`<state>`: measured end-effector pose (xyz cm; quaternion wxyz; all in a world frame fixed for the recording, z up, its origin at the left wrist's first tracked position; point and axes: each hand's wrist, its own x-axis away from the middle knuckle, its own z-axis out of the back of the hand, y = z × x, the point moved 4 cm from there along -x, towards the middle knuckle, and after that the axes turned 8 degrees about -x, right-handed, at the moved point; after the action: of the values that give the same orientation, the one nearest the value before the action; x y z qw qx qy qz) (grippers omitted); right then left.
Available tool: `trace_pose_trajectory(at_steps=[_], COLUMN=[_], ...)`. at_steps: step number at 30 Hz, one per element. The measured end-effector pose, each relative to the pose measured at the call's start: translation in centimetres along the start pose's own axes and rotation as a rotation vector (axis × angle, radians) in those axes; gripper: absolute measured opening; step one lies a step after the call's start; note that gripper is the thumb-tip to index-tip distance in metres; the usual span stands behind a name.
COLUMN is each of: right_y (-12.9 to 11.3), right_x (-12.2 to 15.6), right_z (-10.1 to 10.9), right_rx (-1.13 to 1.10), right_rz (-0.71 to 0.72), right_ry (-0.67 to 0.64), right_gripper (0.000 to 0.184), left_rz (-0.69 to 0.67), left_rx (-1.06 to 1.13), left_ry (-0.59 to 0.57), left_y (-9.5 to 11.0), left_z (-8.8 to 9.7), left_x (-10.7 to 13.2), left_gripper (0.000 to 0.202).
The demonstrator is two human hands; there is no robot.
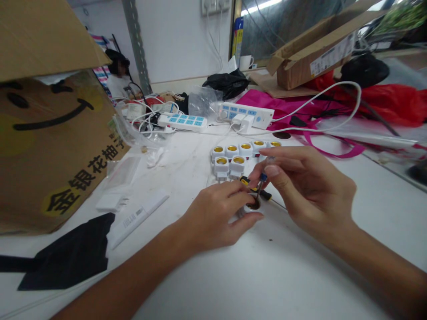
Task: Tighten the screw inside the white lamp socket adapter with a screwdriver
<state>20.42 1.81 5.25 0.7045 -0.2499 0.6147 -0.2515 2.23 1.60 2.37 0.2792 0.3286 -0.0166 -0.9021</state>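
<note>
My left hand (pixel 222 213) is closed round a white lamp socket (pixel 252 208) on the white table, its round opening facing up. Between the thumb and fingers of my right hand (pixel 310 186) is a small screwdriver (pixel 263 178) with a blue collar. Its shaft points down into the socket's opening; the tip is hidden inside. Just behind the socket lies a black and yellow tool (pixel 265 194), partly covered by my fingers. Several more white lamp sockets (pixel 221 165) with gold-coloured linings stand in rows beyond my hands.
Power strips (pixel 183 122) with white cables lie at the back. A large cardboard box (pixel 60 151) rises on the left, near a black flat piece (pixel 70 253) and a white strip box (pixel 140 218). Magenta cloth (pixel 293 104) lies back right. Another person (pixel 118 73) sits far left.
</note>
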Motion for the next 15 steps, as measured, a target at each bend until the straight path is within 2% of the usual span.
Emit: trace_pose_trajectory(at_steps=[7,15], right_y=[0.24,0.16], right_x=[-0.35,-0.40], right_z=[0.39,0.37], right_rx=[0.035,0.018], right_rz=[0.006,-0.003], right_ry=[0.059,0.069], right_gripper=[0.023,0.023], left_rz=[-0.001,-0.013], left_rx=[0.027,0.041], left_ry=[0.015,0.028], left_y=[0.01,0.05], left_z=[-0.03,0.06], left_x=[-0.08,-0.04], left_gripper=[0.027,0.026])
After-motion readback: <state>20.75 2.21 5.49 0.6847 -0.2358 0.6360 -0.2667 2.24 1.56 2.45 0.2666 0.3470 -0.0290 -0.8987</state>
